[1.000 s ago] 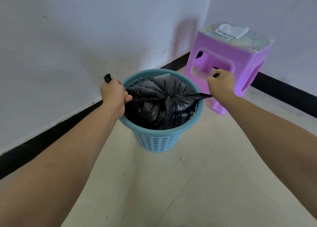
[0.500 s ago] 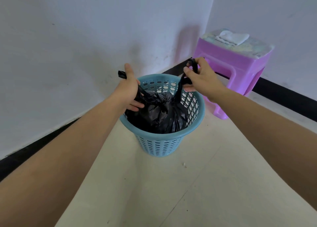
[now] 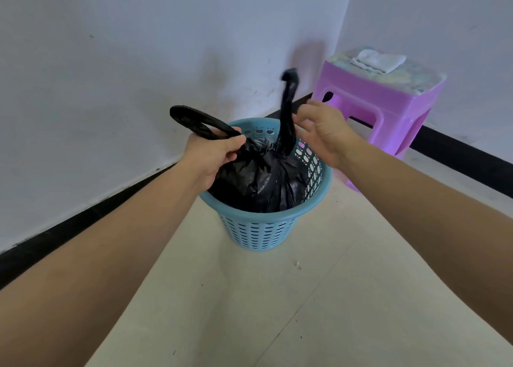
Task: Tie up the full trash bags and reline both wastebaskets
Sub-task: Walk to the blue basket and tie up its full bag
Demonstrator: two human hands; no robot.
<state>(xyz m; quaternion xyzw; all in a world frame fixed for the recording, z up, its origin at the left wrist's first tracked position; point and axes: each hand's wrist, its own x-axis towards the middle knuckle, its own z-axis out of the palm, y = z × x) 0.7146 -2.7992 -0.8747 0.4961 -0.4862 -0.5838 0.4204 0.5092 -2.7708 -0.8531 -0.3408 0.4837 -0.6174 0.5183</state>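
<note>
A black trash bag (image 3: 261, 177) sat inside a blue perforated wastebasket (image 3: 261, 230) on the pale tiled floor (image 3: 305, 311), near the corner where two white walls met above a black baseboard (image 3: 83, 222). The bag's neck was gathered into a bunch at the top, just above the basket's rim, and two handle strips rose from it. The left hand (image 3: 211, 155) gripped the left strip (image 3: 194, 122) at its base, its fingers (image 3: 233, 144) curled tight round the plastic, so that the loop stuck out up and to the left over the rim. The right strip (image 3: 287, 111) stood nearly upright and looked blurred. The right hand (image 3: 324, 133) hovered just beside it on the right, over the far rim of the basket, its fingers (image 3: 319, 107) spread apart and relaxed; whether the thumb touched the strip could not be told. Behind the basket to the right, against the wall, stood a purple plastic stool (image 3: 383, 102) with a folded white cloth (image 3: 377, 61) lying on its patterned seat.
</note>
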